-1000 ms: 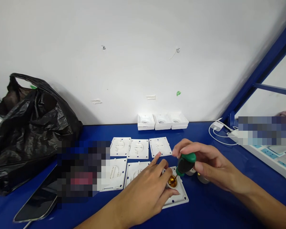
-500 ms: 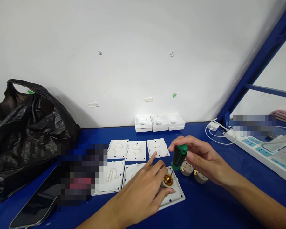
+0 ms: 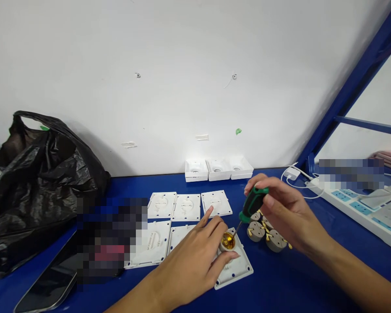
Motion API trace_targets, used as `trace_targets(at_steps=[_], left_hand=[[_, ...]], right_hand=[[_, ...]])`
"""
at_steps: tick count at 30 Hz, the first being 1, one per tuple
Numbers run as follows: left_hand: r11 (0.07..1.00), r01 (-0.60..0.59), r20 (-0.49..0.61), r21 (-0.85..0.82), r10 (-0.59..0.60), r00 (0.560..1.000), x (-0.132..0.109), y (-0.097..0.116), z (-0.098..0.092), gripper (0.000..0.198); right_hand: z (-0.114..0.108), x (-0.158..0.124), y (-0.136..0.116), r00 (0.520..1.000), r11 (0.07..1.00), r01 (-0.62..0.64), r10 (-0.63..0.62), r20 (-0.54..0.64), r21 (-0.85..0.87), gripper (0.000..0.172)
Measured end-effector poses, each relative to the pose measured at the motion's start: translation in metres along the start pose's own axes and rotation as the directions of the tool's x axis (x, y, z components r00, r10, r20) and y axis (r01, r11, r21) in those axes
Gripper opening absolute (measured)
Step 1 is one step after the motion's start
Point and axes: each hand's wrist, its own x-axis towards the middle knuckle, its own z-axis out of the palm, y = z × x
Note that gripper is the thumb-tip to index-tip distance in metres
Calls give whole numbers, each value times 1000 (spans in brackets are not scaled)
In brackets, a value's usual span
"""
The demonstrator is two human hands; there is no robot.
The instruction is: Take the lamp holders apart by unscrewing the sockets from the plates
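My left hand [image 3: 195, 261] rests on a white square plate [image 3: 236, 269] and its fingers are closed round a brass lamp socket [image 3: 228, 240] standing on that plate. My right hand [image 3: 282, 208] grips a green-handled screwdriver [image 3: 252, 203], tilted, with its thin shaft pointing down into the socket's mouth. Just right of the socket, three round grey parts with brass tabs [image 3: 263, 229] lie on the blue table [image 3: 296, 278], under my right hand.
Several more white plates [image 3: 185, 206] lie in rows left of my hands, and three white boxes [image 3: 218, 168] sit against the wall. A black plastic bag [image 3: 35, 182] fills the left, a phone [image 3: 47, 289] lies near the front edge, and a power strip [image 3: 368, 213] with a white cable sits right.
My right hand has lifted and tilted the screwdriver up to the right, uncovering the grey parts. My left hand stays on the socket.
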Motion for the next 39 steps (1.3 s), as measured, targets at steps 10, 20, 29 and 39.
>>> trace_targets(at_steps=[10, 20, 29, 39], left_hand=[[991, -65, -22, 114, 68, 997, 0, 0, 8, 25], [931, -238, 144, 277, 205, 968, 22, 20, 7, 26], [911, -223, 175, 347, 171, 970, 50, 25, -4, 30], [867, -71, 139, 493, 2, 990, 109, 4, -13, 56]], right_hand=[[-60, 28, -19, 917, 868, 2, -199, -345, -496, 25], [-115, 28, 32, 939, 443, -179, 343, -18, -878, 35], [-116, 29, 54, 897, 430, -177, 440, 35, -885, 27], [-119, 30, 57, 895, 442, -135, 439, 83, -887, 27]])
